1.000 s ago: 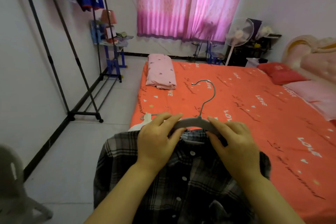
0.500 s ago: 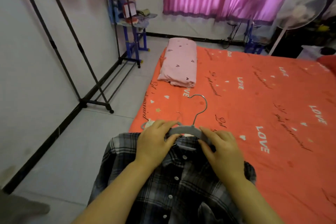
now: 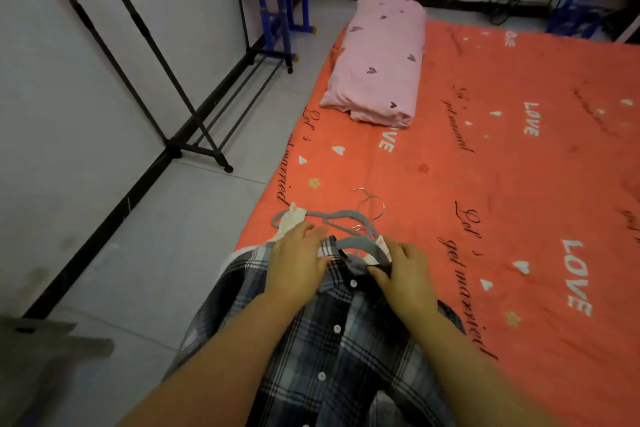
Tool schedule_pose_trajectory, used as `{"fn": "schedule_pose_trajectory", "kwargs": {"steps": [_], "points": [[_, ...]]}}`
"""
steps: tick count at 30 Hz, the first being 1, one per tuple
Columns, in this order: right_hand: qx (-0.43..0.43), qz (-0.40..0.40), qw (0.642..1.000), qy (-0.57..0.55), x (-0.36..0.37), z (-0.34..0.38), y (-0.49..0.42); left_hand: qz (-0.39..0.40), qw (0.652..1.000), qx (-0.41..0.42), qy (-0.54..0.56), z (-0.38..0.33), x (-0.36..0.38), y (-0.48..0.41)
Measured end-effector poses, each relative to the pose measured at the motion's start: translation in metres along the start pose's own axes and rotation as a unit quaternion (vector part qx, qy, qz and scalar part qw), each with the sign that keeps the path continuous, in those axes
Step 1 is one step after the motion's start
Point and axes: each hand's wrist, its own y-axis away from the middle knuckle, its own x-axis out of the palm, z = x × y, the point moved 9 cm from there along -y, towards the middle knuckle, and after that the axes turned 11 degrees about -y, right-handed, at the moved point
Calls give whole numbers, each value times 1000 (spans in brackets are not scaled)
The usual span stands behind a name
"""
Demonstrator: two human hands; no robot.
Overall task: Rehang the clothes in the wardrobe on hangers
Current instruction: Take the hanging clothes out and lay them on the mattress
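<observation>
At the near left corner of the bed (image 3: 485, 184), plaid shirt (image 3: 332, 350) with 1 grey hanger (image 3: 360, 246) in its collar, left hand (image 3: 298, 267) flat on its shoulder, fingers straight, right hand (image 3: 405, 284) pinching the collar, spare hangers (image 3: 332, 217) just beyond.

A dark plaid shirt (image 3: 332, 340) lies buttoned, front up, over the near corner of the bed (image 3: 502, 184), with a grey hanger (image 3: 360, 246) at its collar. Spare hangers (image 3: 332, 217) lie just beyond.
</observation>
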Motion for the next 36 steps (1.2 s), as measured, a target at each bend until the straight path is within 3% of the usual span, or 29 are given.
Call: {"fn": "schedule_pose_trajectory", "kwargs": {"steps": [7, 12, 18, 25, 31, 36], "points": [[54, 125, 990, -21, 78, -37, 44, 138, 989, -26, -50, 34, 75, 51], [28, 156, 987, -19, 88, -22, 65, 161, 984, -42, -68, 46, 79, 74], [-48, 165, 985, 14, 72, 44, 72, 120, 986, -74, -90, 67, 28, 98], [-177, 185, 965, 57, 63, 169, 123, 20, 984, -146, -98, 123, -83, 180], [-317, 223, 917, 87, 91, 305, 236, -40, 956, -257, -136, 199, -170, 341], [-447, 270, 847, 95, 134, 414, 390, -99, 907, -383, -146, 248, -238, 538]]}}
